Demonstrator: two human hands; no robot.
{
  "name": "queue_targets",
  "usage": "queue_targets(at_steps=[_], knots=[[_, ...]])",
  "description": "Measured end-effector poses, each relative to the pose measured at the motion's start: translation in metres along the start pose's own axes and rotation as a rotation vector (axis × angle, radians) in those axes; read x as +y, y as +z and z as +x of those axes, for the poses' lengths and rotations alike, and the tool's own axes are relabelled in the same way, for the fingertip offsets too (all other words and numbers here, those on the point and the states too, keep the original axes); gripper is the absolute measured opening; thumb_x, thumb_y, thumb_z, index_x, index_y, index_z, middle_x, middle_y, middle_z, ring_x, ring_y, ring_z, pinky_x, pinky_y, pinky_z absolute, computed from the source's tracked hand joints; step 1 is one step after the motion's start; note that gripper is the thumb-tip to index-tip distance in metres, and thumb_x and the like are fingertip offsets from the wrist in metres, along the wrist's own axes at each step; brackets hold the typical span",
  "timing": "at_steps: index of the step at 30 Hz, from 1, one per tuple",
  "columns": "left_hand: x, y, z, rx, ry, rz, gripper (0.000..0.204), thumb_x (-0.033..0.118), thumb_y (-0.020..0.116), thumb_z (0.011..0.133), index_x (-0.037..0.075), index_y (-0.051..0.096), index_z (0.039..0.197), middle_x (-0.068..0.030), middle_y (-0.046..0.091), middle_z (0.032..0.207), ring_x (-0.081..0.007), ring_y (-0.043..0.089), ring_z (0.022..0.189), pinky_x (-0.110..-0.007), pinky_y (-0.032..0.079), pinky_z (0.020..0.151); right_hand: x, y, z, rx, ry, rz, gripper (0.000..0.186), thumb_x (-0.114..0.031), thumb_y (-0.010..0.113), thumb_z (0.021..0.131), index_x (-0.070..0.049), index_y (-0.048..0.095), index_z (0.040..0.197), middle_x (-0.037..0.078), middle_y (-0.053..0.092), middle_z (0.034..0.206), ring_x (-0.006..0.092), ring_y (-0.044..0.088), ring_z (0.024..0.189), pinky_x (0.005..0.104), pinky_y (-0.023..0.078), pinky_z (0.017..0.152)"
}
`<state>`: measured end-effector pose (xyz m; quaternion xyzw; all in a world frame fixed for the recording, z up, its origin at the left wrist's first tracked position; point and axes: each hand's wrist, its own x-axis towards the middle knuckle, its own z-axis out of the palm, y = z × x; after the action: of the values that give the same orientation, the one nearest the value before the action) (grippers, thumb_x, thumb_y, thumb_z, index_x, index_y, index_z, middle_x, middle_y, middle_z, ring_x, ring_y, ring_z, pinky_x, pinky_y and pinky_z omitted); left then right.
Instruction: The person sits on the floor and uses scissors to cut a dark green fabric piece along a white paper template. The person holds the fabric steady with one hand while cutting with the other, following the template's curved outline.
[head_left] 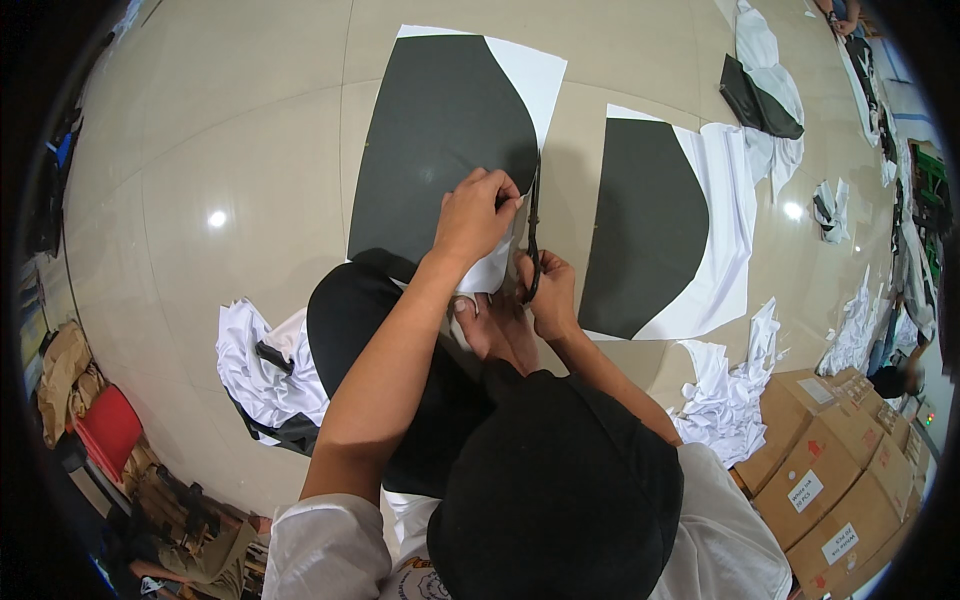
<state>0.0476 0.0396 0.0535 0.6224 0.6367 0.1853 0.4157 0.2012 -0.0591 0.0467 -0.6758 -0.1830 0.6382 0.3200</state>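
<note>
A dark grey fabric panel (440, 120) with a white margin (535, 85) lies on the floor in front of me, its right side curved. My left hand (482, 212) pinches the panel's edge near its lower right, fingers closed on it. In my right hand (550, 290) are black scissors (533, 225), their blades pointing away from me along the curved edge, where grey meets white. A strip of white fabric hangs below my left hand, close to my bare feet (495, 335). Whether the blades are parted cannot be made out.
A second grey panel (645, 220) with a white margin lies to the right. Crumpled white fabric (265, 350) sits at left, more scraps (735, 400) at right beside cardboard boxes (810, 480). Far right lies another black-and-white piece (760, 105). A red chair (108, 430) stands at left.
</note>
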Motion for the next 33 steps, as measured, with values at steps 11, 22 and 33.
queue_targets(at_steps=[11,22,33], knots=[[-0.001,0.000,0.000,0.003,-0.001,-0.006,0.013,0.018,0.077,0.096,0.006,0.073,0.101,-0.0091,0.070,0.099,-0.0282,0.072,0.091,-0.043,0.057,0.086,0.008,-0.004,0.004,0.002,-0.022,0.042,0.021,-0.016,0.078,0.094,-0.003,0.064,0.085,-0.001,0.061,0.068,0.0086,0.056,0.052,0.0271,0.043,0.048],[-0.003,0.000,-0.001,0.023,0.025,-0.042,0.013,0.017,0.077,0.095,0.005,0.073,0.101,-0.0103,0.069,0.098,-0.0286,0.071,0.088,-0.043,0.057,0.083,-0.004,-0.010,0.015,-0.016,0.014,-0.031,0.025,-0.026,0.078,0.095,-0.005,0.067,0.088,0.000,0.059,0.066,0.0102,0.053,0.053,0.0270,0.042,0.051],[0.002,-0.005,-0.002,0.006,0.008,-0.089,0.015,0.017,0.077,0.096,0.004,0.073,0.103,-0.0117,0.070,0.101,-0.0307,0.072,0.093,-0.043,0.057,0.086,-0.014,-0.004,0.016,-0.012,0.017,0.036,0.027,-0.025,0.081,0.092,-0.005,0.064,0.086,-0.002,0.058,0.067,0.0082,0.051,0.054,0.0267,0.038,0.049]])
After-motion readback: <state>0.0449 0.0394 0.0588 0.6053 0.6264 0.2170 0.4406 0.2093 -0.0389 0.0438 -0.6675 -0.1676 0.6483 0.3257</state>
